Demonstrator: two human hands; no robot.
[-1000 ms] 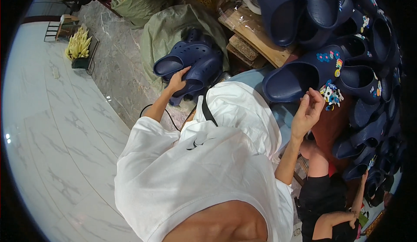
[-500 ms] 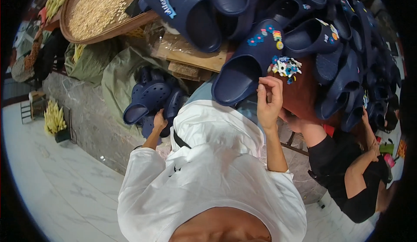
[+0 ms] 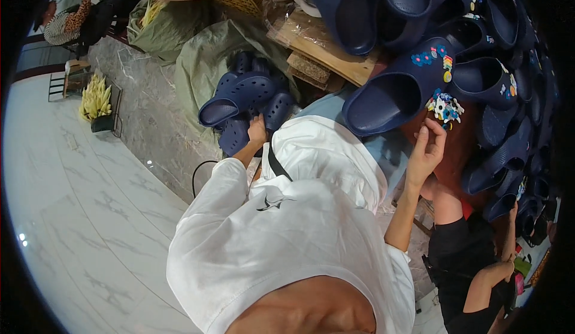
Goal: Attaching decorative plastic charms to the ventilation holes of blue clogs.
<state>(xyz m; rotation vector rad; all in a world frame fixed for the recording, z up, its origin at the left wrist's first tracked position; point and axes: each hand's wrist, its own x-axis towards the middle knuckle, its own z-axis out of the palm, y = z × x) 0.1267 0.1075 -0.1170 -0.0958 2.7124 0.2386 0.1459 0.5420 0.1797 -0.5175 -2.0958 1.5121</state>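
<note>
Clog pile (image 3: pixel 248 103) under left hand (image 3: pixel 257 131); right hand (image 3: pixel 426 151) touching charm cluster (image 3: pixel 444 107).

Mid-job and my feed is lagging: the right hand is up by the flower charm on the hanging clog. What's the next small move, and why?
Probably close the right hand fingertips onto the flower charm. They sit just under it, apparently not yet gripping, and the charm hangs at the edge of the clog. The left hand rests on the clog pile, so it need not move.

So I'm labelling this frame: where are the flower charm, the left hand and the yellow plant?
flower charm (image 3: pixel 444 107), head view, its white petals
left hand (image 3: pixel 257 131), head view, its back
yellow plant (image 3: pixel 96 98), head view, its leaves
</note>
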